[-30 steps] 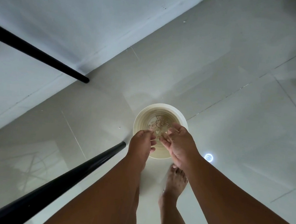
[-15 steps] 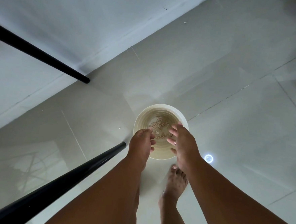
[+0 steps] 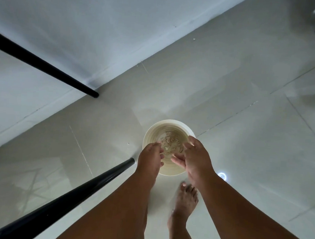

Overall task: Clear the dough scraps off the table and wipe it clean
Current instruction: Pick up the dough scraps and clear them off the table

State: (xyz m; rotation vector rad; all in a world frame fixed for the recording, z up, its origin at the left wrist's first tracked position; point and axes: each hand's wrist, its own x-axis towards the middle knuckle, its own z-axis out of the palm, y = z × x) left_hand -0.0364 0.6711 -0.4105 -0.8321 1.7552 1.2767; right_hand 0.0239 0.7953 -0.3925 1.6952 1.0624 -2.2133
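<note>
Both hands over cream bucket (image 3: 152, 135): left hand (image 3: 150, 159) fingers curled, grip unclear; right hand (image 3: 196, 159) loosely spread. Dough scraps (image 3: 170, 140) below fingertips, near rim hidden.

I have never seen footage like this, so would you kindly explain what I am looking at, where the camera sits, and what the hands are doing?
There is no machine here: the camera is worn on a person's head and looks forward and down, so you see their own two bare forearms reaching away from you. The left hand and right hand are held side by side above a round cream bucket standing on the pale tiled floor. Small dough scraps lie at the bottom of the bucket. Neither hand visibly holds anything; the fingers are loosely curled, as if brushing crumbs off. Below the right hand is the person's bare foot. The two black bars look like table legs. The bright ring on the floor appears to be a reflected light.
</note>
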